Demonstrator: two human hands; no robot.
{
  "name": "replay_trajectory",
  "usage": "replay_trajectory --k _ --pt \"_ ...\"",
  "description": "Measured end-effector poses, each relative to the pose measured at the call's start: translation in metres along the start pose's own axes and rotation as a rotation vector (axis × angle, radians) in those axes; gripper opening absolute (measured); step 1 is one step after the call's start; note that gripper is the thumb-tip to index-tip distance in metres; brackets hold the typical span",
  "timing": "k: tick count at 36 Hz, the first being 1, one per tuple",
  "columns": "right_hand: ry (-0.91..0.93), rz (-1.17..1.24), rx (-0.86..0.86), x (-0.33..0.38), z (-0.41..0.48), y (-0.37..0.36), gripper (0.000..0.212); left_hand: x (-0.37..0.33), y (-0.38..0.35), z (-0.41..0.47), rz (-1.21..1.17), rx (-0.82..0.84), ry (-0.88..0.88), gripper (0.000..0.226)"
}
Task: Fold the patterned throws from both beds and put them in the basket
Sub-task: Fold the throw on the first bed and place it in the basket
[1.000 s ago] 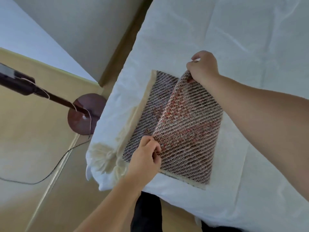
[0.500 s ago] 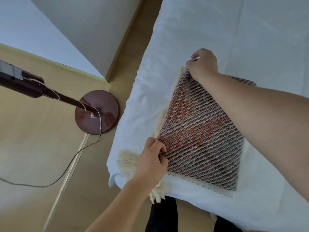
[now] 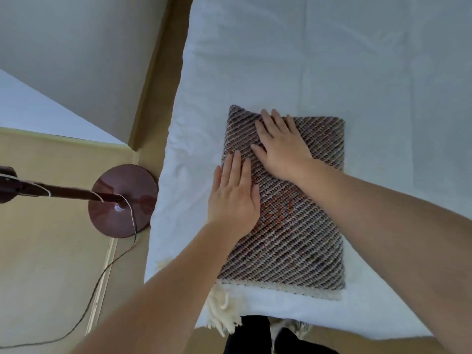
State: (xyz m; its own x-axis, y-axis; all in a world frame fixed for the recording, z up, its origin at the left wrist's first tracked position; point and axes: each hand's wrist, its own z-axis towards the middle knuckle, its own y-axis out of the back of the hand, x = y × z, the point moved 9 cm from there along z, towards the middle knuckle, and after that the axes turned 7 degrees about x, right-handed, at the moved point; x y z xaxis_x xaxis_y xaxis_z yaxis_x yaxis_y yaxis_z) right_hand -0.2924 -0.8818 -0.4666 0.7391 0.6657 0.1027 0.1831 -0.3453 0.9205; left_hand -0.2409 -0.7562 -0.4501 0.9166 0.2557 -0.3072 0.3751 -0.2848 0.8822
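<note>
The patterned throw [image 3: 301, 236] lies folded into a flat rectangle on the white bed [image 3: 319, 60], near its front left corner. It is woven in dark, cream and red diagonal stripes, with a cream border and cream fringe [image 3: 221, 312] hanging over the bed's front edge. My left hand [image 3: 233, 195] rests flat on the throw's left edge, fingers together, holding nothing. My right hand [image 3: 279, 145] lies flat on the throw's upper left part, fingers spread. No basket is in view.
A floor lamp's round maroon base [image 3: 122, 200] stands on the tan floor just left of the bed, its pole slanting left and its cord [image 3: 102, 277] trailing across the floor. A second white bed [image 3: 76, 47] fills the upper left.
Both hands let go of the throw's lifted flap, which was laid over to complete the fold. The hands now press flat on the folded throw.
</note>
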Motion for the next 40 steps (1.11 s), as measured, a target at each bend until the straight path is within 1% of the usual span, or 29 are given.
replay_trajectory --k 3,6,9,12,16,24,30,33,36,40 --pt "-0.114 -0.011 0.053 -0.048 -0.022 -0.014 0.071 0.009 -0.016 0.020 0.076 0.072 0.041 0.066" --pt "-0.262 0.039 0.083 -0.099 -0.043 -0.026 0.072 0.011 -0.025 0.028 0.119 0.112 0.039 0.070" --pt "-0.361 0.113 0.110 -0.122 -0.060 -0.031 0.072 0.011 -0.030 0.031 0.135 0.138 0.049 0.071" --pt "-0.381 0.131 0.062 -0.109 -0.057 -0.024 0.070 0.010 -0.029 0.036 0.140 0.115 0.046 0.072" --pt "-0.385 0.147 0.009 -0.077 -0.056 -0.026 0.067 0.004 -0.020 0.046 0.158 0.061 -0.022 0.072" --pt "-0.495 0.226 0.010 -0.040 -0.122 -0.070 0.068 0.000 -0.023 0.043 0.208 0.077 -0.064 0.075" --pt "-0.541 0.303 -0.010 -0.008 -0.179 -0.095 0.073 -0.014 -0.038 0.002 0.263 0.103 -0.127 0.081" --pt "-0.529 0.298 0.009 0.008 -0.202 -0.113 0.074 -0.018 -0.054 -0.026 0.297 0.122 -0.161 0.082" --pt "-0.505 0.290 0.018 0.019 -0.224 -0.128 0.075 -0.015 -0.064 -0.045 0.307 0.115 -0.148 0.083" --pt "-0.464 0.306 0.074 0.031 -0.251 -0.146 0.074 -0.011 -0.067 -0.062 0.266 0.104 -0.105 0.080"
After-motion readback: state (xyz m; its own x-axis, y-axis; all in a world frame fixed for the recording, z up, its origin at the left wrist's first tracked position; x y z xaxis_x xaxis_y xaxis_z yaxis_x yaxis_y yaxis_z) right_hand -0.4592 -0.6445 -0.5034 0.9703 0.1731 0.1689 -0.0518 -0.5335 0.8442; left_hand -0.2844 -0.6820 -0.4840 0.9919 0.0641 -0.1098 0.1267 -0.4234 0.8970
